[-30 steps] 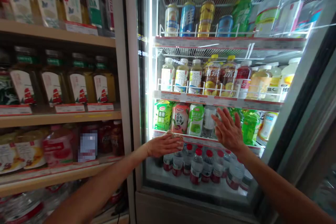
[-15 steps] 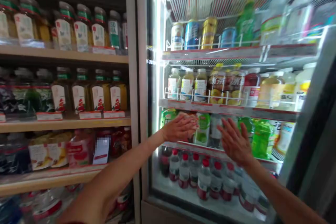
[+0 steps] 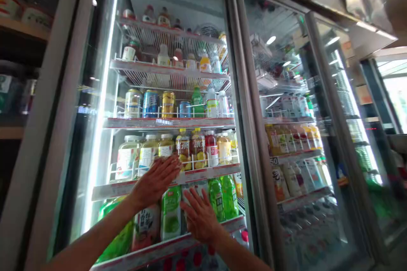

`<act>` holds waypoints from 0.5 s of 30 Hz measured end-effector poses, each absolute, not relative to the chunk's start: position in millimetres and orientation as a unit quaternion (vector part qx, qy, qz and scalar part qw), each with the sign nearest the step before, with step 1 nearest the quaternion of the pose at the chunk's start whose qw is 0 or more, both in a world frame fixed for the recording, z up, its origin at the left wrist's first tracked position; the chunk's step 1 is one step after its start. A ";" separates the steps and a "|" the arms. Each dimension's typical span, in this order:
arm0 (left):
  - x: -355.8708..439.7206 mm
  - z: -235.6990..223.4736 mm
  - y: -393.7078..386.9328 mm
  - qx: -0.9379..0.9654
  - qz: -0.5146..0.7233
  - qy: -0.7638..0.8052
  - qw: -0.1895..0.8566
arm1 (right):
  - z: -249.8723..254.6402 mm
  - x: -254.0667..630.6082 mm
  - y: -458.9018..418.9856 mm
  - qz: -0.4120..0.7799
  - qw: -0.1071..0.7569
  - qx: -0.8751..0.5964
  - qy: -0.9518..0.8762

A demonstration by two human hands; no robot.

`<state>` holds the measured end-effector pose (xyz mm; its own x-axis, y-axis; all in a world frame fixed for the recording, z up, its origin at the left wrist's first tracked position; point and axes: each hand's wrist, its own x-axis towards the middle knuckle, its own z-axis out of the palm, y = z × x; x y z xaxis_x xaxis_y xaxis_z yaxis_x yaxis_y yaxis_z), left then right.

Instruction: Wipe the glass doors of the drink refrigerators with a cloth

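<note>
My left hand (image 3: 156, 183) lies flat with fingers together and pointing right, in front of the glass door (image 3: 92, 106) of a lit drinks fridge. A small crumpled pinkish cloth (image 3: 177, 161) shows blurred at its fingertips, mostly hidden by the hand. Lower and to the right, my right hand (image 3: 202, 216) is open, fingers spread towards the glass, and holds nothing. Whether its palm touches the pane I cannot tell. Behind the hands stand a green drink carton (image 3: 171, 209) and green bottles (image 3: 229, 197).
Wire shelves (image 3: 171, 123) inside the fridge carry cans (image 3: 168, 104) and bottles. A metal door frame (image 3: 251, 114) separates it from more glass-fronted fridges on the right. At the left edge is a wooden shelf (image 3: 23, 27) with bottles.
My view has swung up and to the right, showing the upper fridge shelves and neighbouring fridges. Both hands now appear farther left and lower in view, closer together, the left one higher.
</note>
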<state>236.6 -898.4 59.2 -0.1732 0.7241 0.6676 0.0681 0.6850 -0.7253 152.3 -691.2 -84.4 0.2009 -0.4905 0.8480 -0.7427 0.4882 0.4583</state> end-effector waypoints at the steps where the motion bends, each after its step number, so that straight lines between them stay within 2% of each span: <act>1: 241.3 64.6 -908.4 -0.297 0.304 -0.712 0.559 | -82.6 152.6 -685.8 0.097 0.586 0.502 -0.629; 3: 253.6 83.9 -936.1 -0.246 0.286 -0.701 0.605 | -75.5 151.6 -672.0 0.097 0.575 0.504 -0.637; 5: 264.1 103.8 -958.5 -0.102 0.195 -0.662 0.716 | -62.1 148.6 -658.2 0.124 0.586 0.484 -0.638; 7: 265.6 113.1 -961.2 0.004 0.119 -0.621 0.775 | -41.7 146.7 -650.0 0.165 0.612 0.451 -0.629; 9: 255.5 108.2 -941.9 -0.026 0.138 -0.637 0.758 | -17.3 151.1 -651.9 0.198 0.626 0.439 -0.613; 12: 229.1 86.3 -894.5 -0.178 0.228 -0.681 0.672 | 18.2 173.7 -674.1 0.236 0.615 0.473 -0.585; 15: 212.5 68.9 -863.8 -0.212 0.198 -0.680 0.673 | 44.6 201.8 -707.8 0.267 0.582 0.532 -0.554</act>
